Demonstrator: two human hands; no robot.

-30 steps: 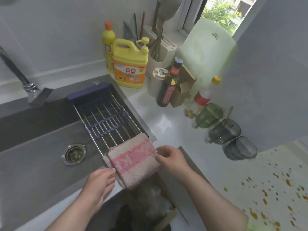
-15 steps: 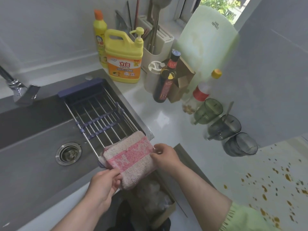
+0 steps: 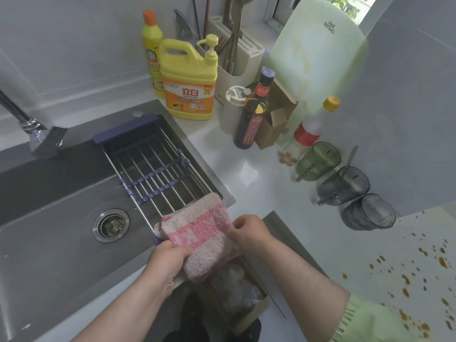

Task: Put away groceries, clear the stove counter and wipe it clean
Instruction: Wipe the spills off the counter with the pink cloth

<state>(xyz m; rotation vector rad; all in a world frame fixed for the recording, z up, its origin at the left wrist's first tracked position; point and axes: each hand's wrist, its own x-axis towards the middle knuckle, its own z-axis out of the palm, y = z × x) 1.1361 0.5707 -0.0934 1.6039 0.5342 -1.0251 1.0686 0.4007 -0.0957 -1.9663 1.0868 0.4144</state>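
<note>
You've got the folded pink towel (image 3: 200, 236) at the frame's lower middle, over the sink rack's (image 3: 158, 169) near end; left hand (image 3: 170, 257) grips its near edge, right hand (image 3: 246, 230) pinches its right edge.
</note>
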